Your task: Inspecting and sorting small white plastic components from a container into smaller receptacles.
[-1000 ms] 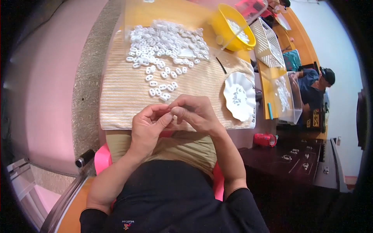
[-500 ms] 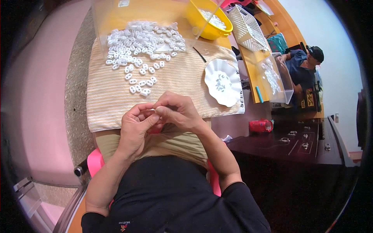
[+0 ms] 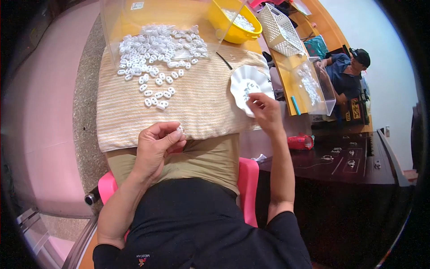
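My left hand is closed in a pinch above my lap, at the near edge of the towel. A small white plastic piece shows between its thumb and forefinger. My right hand reaches over the near side of a white wavy-rimmed plate, fingers drawn together and pointing down. Small grey pieces lie on the plate beside the fingertips; whether any is pinched is hidden. Farther left, a heap of white oval plastic pieces with two holes spreads over the towel, several lying loose toward me.
A striped towel covers the near table. At the back stand a clear plastic box, a yellow basin of white pieces and a white perforated basket. A dark thin strip lies near the plate. A co-worker sits at the right.
My right hand has left my left hand and moved right and away from me to the plate. My left hand stays in place, now showing the white piece. The view has shifted slightly.
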{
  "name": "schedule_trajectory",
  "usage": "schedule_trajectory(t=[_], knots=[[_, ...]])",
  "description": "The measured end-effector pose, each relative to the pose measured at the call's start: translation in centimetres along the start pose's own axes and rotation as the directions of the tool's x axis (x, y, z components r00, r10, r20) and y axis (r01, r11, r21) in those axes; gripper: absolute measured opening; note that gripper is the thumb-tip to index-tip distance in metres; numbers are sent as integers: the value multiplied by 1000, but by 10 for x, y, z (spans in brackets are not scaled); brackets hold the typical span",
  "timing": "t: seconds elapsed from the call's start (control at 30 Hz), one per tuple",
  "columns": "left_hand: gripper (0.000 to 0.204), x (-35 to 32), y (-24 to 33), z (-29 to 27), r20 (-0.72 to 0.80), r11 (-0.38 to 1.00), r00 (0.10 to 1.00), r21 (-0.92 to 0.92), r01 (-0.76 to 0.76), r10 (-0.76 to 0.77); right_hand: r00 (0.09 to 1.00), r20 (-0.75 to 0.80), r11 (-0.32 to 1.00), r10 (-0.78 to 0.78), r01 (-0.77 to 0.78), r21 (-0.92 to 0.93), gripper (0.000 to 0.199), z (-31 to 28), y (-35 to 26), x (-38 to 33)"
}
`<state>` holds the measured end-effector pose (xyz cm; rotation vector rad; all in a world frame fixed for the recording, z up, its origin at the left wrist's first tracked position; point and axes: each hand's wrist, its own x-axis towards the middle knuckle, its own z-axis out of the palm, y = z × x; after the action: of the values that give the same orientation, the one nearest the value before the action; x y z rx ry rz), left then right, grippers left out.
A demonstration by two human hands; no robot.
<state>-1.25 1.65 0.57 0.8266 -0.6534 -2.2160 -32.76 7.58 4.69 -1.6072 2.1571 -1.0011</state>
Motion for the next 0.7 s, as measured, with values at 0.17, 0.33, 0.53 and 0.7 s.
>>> schedule_trajectory(t=[0.17,0.33,0.53,0.7], knots=[[20,1,-4,-1,21,1000,1000,19,7,-7,997,-78,964,-24,2,-265,19,-37,46,27],[20,0,-6,1,25,999,1000,45,10,-12,999,-40,926,-20,3,-378,19,-38,59,51],[20,0,-5,1,37,998,999,59,16,-18,999,45,841,-17,38,-540,21,-36,64,69],[21,0,-4,1,25,998,999,64,19,-21,993,109,801,43,31,-598,22,-31,55,76]])
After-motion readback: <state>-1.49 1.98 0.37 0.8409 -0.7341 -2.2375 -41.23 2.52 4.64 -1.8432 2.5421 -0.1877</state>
